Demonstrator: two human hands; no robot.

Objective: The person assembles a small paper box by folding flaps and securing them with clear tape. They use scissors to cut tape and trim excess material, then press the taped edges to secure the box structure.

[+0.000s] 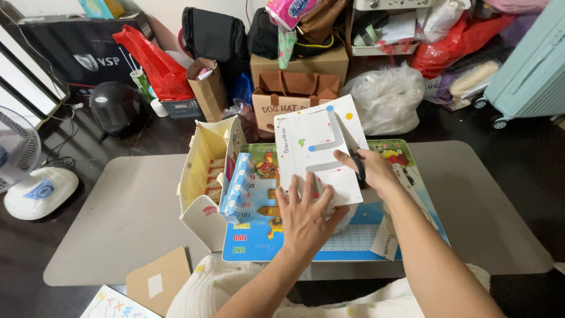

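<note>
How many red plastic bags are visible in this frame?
2. One red plastic bag lies at back left beside the brown paper bag; the other red plastic bag sits at back right, left of the pale green suitcase. Clutter may hide more.

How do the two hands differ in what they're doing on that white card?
The left hand lies flat with fingers spread, pressing the white card's lower edge; the right hand is curled at the card's right edge. The left hand holds nothing; the right grips a dark pen. Both are bare and touch the same card.
</note>
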